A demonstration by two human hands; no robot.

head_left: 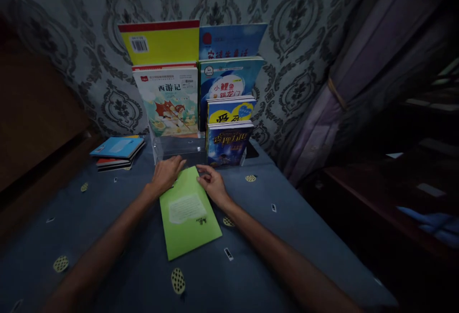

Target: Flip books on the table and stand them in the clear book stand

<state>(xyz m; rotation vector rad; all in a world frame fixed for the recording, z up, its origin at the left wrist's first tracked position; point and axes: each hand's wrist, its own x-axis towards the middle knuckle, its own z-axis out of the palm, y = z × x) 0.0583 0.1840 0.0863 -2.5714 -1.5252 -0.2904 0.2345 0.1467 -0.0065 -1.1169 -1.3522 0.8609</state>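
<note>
A light green book [190,241] lies at a slant on the blue tablecloth, a pale text panel on its upper cover. My left hand [168,175] is closed on its far left edge, with some fingertips hidden. At the far right corner, my right hand [214,186] pinches the book between thumb and fingers. Just beyond both hands stands a clear stepped book rack [175,149]. It holds a white-covered book [170,102], a yellow book [165,48], blue picture books [233,76] and a small dark blue book [229,145] at the front right.
A short stack of books [118,148], blue on top, lies left of the rack. A dark flat object [252,149] is partly hidden behind the rack's right side. Patterned wallpaper [297,21] rises behind, and a tied purple curtain [322,112] hangs at right beyond the table edge.
</note>
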